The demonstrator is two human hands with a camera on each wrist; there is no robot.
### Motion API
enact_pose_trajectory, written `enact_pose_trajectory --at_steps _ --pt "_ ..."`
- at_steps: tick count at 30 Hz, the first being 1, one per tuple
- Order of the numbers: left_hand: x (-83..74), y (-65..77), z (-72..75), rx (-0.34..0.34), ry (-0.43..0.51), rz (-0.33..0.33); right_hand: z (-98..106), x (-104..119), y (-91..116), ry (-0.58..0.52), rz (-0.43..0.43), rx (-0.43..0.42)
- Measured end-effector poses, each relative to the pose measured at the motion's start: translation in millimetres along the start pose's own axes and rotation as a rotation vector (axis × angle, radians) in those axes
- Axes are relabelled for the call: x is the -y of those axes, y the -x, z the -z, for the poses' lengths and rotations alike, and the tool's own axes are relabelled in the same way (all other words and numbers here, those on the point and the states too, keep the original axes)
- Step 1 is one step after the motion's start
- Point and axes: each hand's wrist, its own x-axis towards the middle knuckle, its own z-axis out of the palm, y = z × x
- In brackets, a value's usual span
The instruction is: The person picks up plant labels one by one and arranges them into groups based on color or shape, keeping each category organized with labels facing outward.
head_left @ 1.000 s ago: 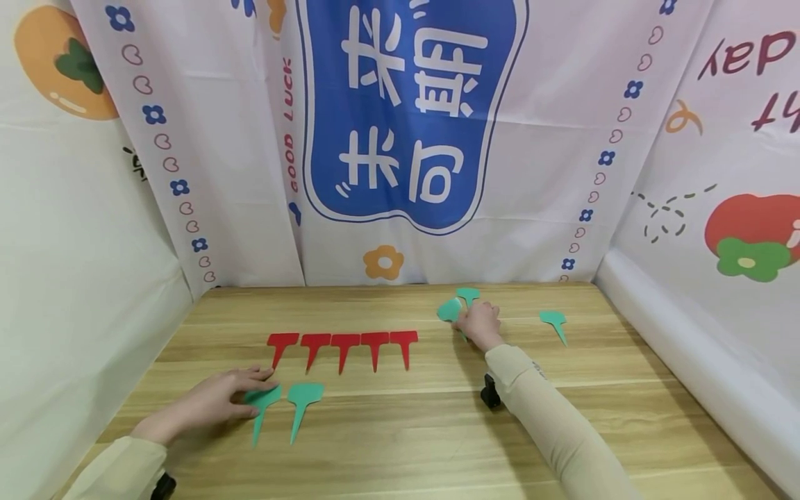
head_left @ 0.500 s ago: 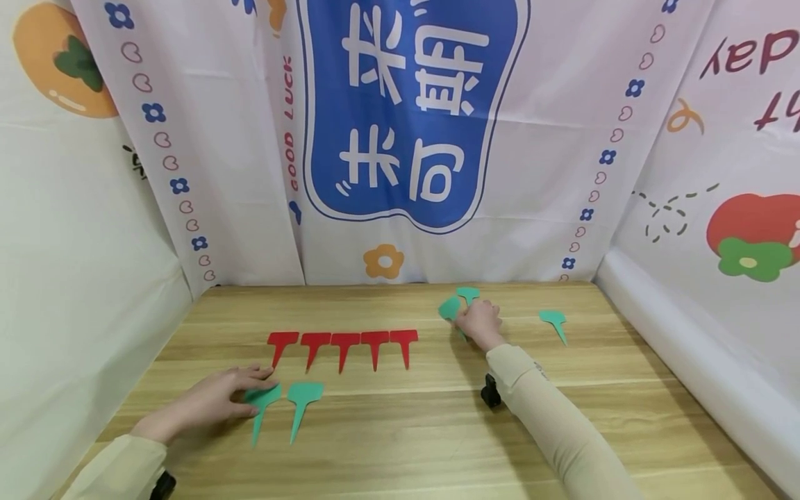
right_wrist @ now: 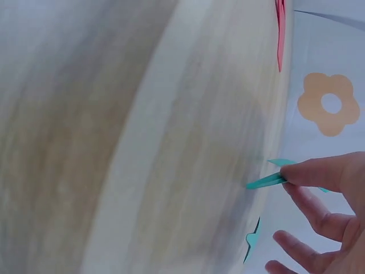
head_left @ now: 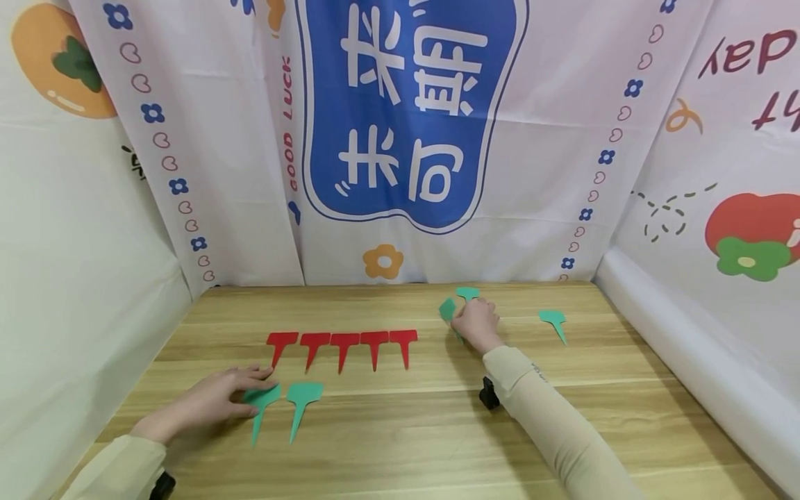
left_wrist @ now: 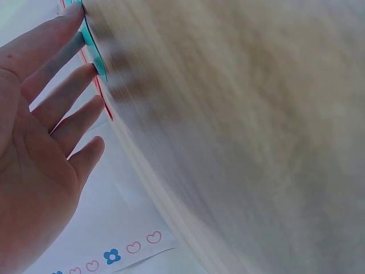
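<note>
My right hand (head_left: pixel 478 325) pinches a green T-shaped plant label (right_wrist: pixel 266 181) by its stem between thumb and finger; its broad head shows left of the fingers in the head view. Just behind that hand lies another green plant label (head_left: pixel 467 292), partly covered by the hand. On the near left, fingertips of my left hand (head_left: pixel 215 399) rest on a green plant label (head_left: pixel 262 397) lying flat. The left wrist view has those fingers spread and fairly straight. Beside it lies one more green label (head_left: pixel 305 395). Several red plant labels (head_left: pixel 345 340) form a row behind them.
A lone green label (head_left: pixel 553 318) lies at the far right of the wooden table (head_left: pixel 400 444). Printed white cloth (head_left: pixel 250 173) hangs behind the table and along both sides. A rolled white edge (head_left: pixel 681 354) borders the right side.
The green label in my right hand has turned, so its head shows narrower and more edge-on. My left hand and the labels on the table stay where they were.
</note>
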Motion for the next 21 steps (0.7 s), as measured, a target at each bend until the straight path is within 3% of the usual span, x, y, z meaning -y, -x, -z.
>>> enact_pose_trajectory --at_steps 21 --pt "-4.1 0.8 1.8 0.003 -0.003 0.002 -5.7 1.1 1.9 -0.127 0.032 -0.032"
